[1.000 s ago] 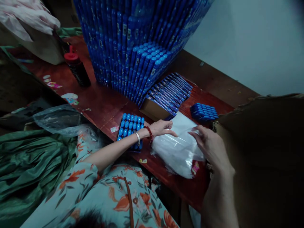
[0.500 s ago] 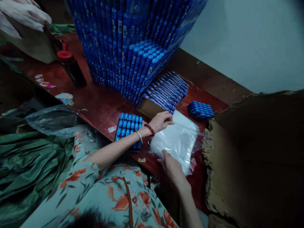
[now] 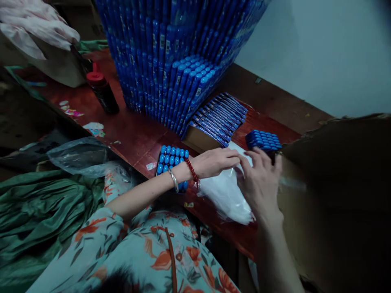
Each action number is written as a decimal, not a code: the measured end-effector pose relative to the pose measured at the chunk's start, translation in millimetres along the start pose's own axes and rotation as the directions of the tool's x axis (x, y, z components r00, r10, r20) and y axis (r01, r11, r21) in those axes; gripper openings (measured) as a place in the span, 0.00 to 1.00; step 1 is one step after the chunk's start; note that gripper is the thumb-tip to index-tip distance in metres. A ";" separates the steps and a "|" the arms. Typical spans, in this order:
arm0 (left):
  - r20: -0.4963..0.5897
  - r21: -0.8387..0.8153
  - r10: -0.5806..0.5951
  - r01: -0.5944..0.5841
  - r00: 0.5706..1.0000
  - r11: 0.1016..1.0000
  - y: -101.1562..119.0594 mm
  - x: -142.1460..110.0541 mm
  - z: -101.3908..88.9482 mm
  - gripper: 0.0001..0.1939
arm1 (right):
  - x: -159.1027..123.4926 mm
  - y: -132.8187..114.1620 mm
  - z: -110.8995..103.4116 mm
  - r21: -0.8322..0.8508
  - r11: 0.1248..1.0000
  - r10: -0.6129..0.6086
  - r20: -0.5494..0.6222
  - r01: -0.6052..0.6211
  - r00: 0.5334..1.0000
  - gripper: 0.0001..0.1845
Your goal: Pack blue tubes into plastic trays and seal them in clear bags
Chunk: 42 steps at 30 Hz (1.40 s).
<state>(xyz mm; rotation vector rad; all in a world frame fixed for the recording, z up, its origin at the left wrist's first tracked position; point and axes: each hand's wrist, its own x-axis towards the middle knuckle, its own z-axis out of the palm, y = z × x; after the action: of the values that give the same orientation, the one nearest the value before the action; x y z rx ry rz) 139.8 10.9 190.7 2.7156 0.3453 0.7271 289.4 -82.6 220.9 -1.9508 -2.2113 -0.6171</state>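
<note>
From the left, a black bottle with a red lid (image 3: 104, 93) stands on a red-brown desk (image 3: 137, 134), with a tall stack of blue packages (image 3: 146, 69) beyond it. Nearer the person lies a tray of blue, egg-shaped pieces (image 3: 167, 159), partly hidden by the left wrist, which wears red beads and a silver bangle.

The left grip (image 3: 215, 163) reaches across with fingers bent over the upper part of a pile of clear plastic bags (image 3: 224, 193); whether it has plastic pinched cannot be told. The bags lie flat on the desk, between the tray and a large cardboard carton (image 3: 332, 195); an open box of blue cards (image 3: 218, 118) sits just behind them.

The right grip (image 3: 259, 175) is loosely curled, its fingers spread, close to the left fingertips; whether it grasps anything is unclear.

Thin film like this probably clings and slides, so handling it well likely means steadying the pile with one hand and parting a single layer gently with the other's fingertips, keeping both wrists clear of the tray and the carton's ragged edge
</note>
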 end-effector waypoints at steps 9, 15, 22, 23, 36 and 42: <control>-0.191 0.223 -0.277 0.316 0.942 0.922 -10.5 -19.7 -43.0 0.13 | 35.8 10.6 -25.1 -0.026 0.999 0.009 -0.316 -0.019 0.949 0.15; -0.391 0.332 -0.280 0.418 0.877 0.846 2.8 -47.6 -89.0 0.13 | 47.6 -45.9 -30.8 0.079 0.993 -0.071 -0.240 0.092 0.968 0.11; -0.453 0.461 -0.326 0.530 0.830 0.712 14.6 -81.2 -130.4 0.16 | 113.4 -89.3 -41.1 0.336 0.939 0.049 -0.361 0.081 0.931 0.09; -0.468 0.478 -0.335 0.553 0.818 0.683 14.8 -84.9 -135.9 0.16 | 125.4 -91.2 -38.3 0.365 0.927 0.048 -0.350 0.089 0.936 0.09; -0.423 0.343 -0.580 0.716 0.696 0.608 -10.1 -123.2 -114.9 0.10 | 110.9 -77.0 12.2 0.640 0.724 -0.203 -0.159 0.257 0.966 0.10; -0.171 0.325 -0.803 0.802 0.570 0.501 -23.5 -123.9 -77.6 0.07 | 79.5 -102.6 38.0 0.332 0.931 -0.131 -0.087 0.153 0.988 0.22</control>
<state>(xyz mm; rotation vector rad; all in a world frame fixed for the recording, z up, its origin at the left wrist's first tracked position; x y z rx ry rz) -8.3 12.6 191.5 2.3828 1.7729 0.3744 183.7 -3.3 192.6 -1.5923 -2.2551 -0.2835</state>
